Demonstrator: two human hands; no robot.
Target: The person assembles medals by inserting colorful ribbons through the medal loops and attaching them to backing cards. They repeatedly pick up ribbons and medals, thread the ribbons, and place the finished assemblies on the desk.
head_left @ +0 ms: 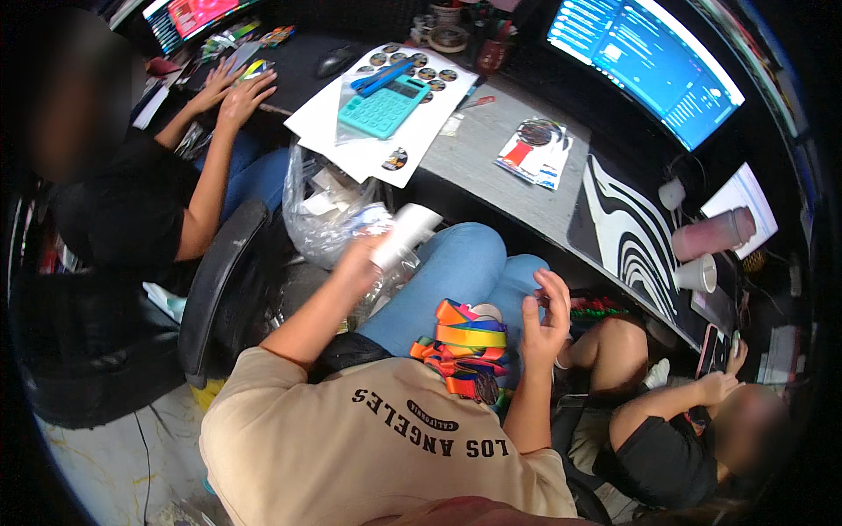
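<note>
My left hand [361, 263] is held over the left side of my lap, closed on a white flat piece [409, 235] smeared by motion; whether it is paper or card I cannot make out. My right hand [545, 317] is raised above my right thigh with nothing in it, its fingers loosely bent and apart. Between my arms, a bunch of rainbow ribbons [469, 337] lies on my lap. A silvery round medal [485, 312] shows at its top and a dark medal [481, 387] at its lower end.
A clear plastic bag [320, 206] with paper scraps hangs by the desk edge. On the desk [517, 105] are a turquoise calculator [383, 107], sticker sheets [399, 160], a medal with red ribbon [522, 151] and a white cup [697, 274]. Co-workers sit on both sides.
</note>
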